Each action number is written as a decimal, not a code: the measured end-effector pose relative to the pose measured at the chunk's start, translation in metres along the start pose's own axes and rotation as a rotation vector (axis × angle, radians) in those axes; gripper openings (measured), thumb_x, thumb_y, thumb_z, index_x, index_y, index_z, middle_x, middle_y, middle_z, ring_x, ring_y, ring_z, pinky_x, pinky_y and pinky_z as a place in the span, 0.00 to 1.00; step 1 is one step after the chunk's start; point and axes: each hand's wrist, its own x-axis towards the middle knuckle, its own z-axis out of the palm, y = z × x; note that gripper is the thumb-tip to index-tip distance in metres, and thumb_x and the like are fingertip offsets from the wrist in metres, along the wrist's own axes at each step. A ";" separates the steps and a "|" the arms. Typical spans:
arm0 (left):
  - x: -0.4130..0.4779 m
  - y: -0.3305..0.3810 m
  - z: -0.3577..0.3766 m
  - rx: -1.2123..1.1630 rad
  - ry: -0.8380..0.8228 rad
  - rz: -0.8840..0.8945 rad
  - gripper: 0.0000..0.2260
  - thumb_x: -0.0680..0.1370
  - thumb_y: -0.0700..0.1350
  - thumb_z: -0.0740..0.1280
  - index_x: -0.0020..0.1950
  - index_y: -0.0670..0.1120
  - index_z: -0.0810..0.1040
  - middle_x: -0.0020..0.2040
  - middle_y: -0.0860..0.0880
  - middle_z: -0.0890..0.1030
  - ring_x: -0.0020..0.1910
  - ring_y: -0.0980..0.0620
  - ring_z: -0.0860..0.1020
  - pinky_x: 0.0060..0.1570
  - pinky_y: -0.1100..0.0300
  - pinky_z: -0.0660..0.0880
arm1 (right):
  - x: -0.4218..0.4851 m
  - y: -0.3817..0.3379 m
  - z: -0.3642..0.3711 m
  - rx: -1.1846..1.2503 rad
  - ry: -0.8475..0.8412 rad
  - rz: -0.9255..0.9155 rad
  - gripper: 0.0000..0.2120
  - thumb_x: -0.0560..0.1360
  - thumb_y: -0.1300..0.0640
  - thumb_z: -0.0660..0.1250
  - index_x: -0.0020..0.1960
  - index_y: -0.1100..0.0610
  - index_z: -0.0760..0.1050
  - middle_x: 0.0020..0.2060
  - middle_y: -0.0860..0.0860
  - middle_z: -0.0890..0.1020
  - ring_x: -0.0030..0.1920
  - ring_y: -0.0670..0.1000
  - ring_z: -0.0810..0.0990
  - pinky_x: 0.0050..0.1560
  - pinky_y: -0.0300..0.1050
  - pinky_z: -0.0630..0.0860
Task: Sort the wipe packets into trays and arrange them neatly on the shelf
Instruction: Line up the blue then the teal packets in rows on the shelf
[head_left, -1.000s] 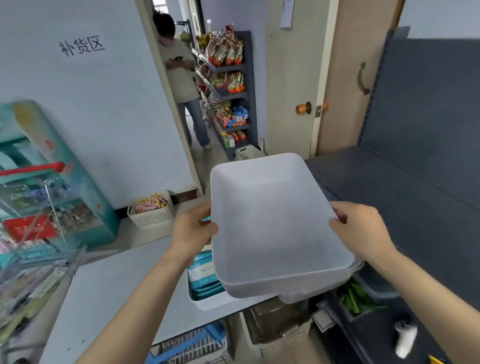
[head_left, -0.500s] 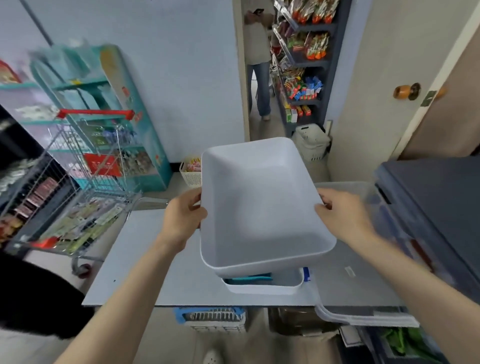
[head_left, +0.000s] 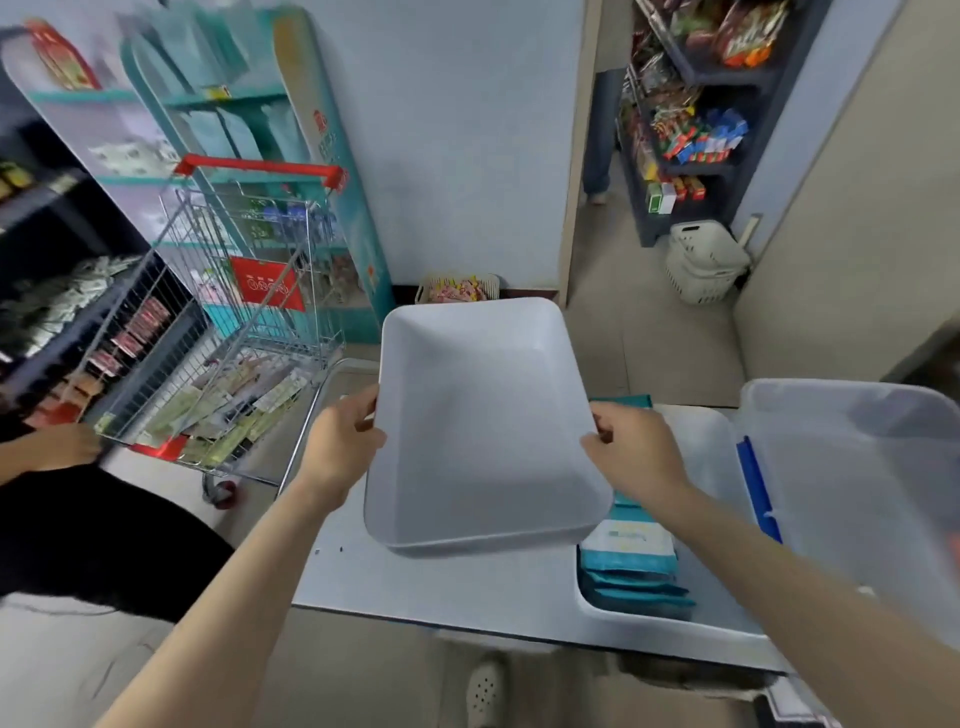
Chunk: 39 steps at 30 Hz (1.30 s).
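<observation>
Since 0.5 s ago the empty tray (head_left: 483, 431) has shifted left off the second tray (head_left: 623, 621), which it then covered. The teal wipe packets (head_left: 631, 561) in that second tray are now exposed, and the view has swung left, bringing the shopping cart (head_left: 234, 332) closer in frame. Nearest, at bottom centre: one light shoe (head_left: 483, 691) on the floor under the table (head_left: 441, 587) edge. Both forearms reach forward and converge over the table. The second tray sits at the table's near right, under the right forearm, with the packets stacked inside. The left hand (head_left: 340, 447) grips the empty tray's left rim and the right hand (head_left: 636, 452) grips its right rim, fingers curled on the edge, wrists roughly level. The empty tray is held open side up over the table, just left of the packets; cannot tell whether its near edge touches the surface. Right of both: a clear plastic bin (head_left: 857, 493) with a blue latch (head_left: 756, 483). At far left, another person's hand (head_left: 67, 447) is near the cart's corner; the cart has a red handle and holds flat packets. Beyond the held tray, a small basket of sweets (head_left: 460, 288) stands against the wall. Farther right is a white basket (head_left: 704, 262) beside a dark snack shelf (head_left: 696, 130).
</observation>
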 end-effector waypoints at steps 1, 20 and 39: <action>0.010 -0.011 -0.006 0.002 0.004 -0.024 0.29 0.68 0.26 0.58 0.57 0.54 0.80 0.45 0.60 0.84 0.40 0.61 0.80 0.32 0.69 0.73 | 0.005 -0.005 0.015 0.013 -0.007 0.013 0.04 0.69 0.63 0.62 0.36 0.60 0.73 0.27 0.54 0.74 0.28 0.53 0.67 0.28 0.44 0.57; 0.082 -0.161 0.007 0.102 -0.155 -0.243 0.26 0.73 0.34 0.59 0.65 0.56 0.76 0.55 0.57 0.82 0.53 0.54 0.80 0.45 0.60 0.75 | 0.020 0.010 0.186 0.001 -0.256 0.371 0.10 0.72 0.63 0.62 0.51 0.54 0.76 0.43 0.49 0.81 0.42 0.52 0.77 0.40 0.41 0.68; 0.049 -0.060 0.132 0.018 -0.156 -0.043 0.22 0.76 0.33 0.63 0.69 0.48 0.72 0.62 0.51 0.78 0.55 0.53 0.79 0.57 0.57 0.76 | -0.001 0.046 0.084 0.160 -0.096 0.325 0.16 0.75 0.63 0.64 0.61 0.53 0.76 0.53 0.47 0.80 0.52 0.46 0.77 0.57 0.41 0.73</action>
